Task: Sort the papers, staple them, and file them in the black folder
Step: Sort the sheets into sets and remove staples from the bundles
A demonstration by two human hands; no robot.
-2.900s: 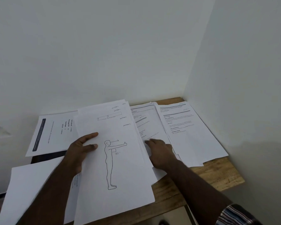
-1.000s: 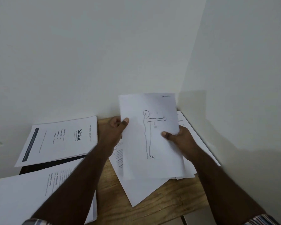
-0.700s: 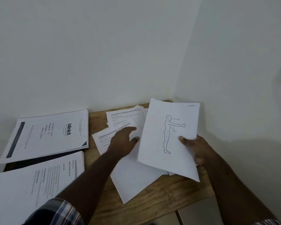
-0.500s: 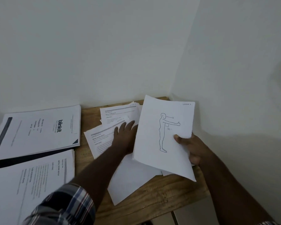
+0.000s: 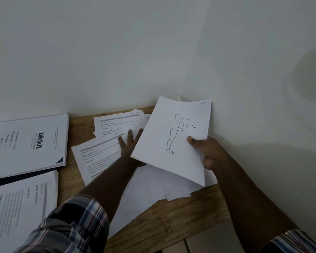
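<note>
Right hand [image 5: 206,152], grip pinching the figure sheets [image 5: 173,139] clear of the surface [image 5: 171,223]; left hand [image 5: 129,145] beside it, fingers flat on loose papers [image 5: 98,157] — slide matching pages free singly, keeping the raised set square.

The wooden bench [image 5: 171,221] sits tucked into a corner of white walls, its grain bare toward five o'clock. At nine o'clock a sheaf headed "blinkit" [image 5: 28,143] lies over a dark, flat thing [image 5: 16,178] that shows only as a strip along its near edge. Toward seven o'clock rests another printed sheaf [image 5: 20,207]. Around the middle, loose printed sheets [image 5: 100,157] fan out over one another, with more text pages [image 5: 117,125] at twelve o'clock and blank white sheets [image 5: 146,187] spilling toward six.
</note>
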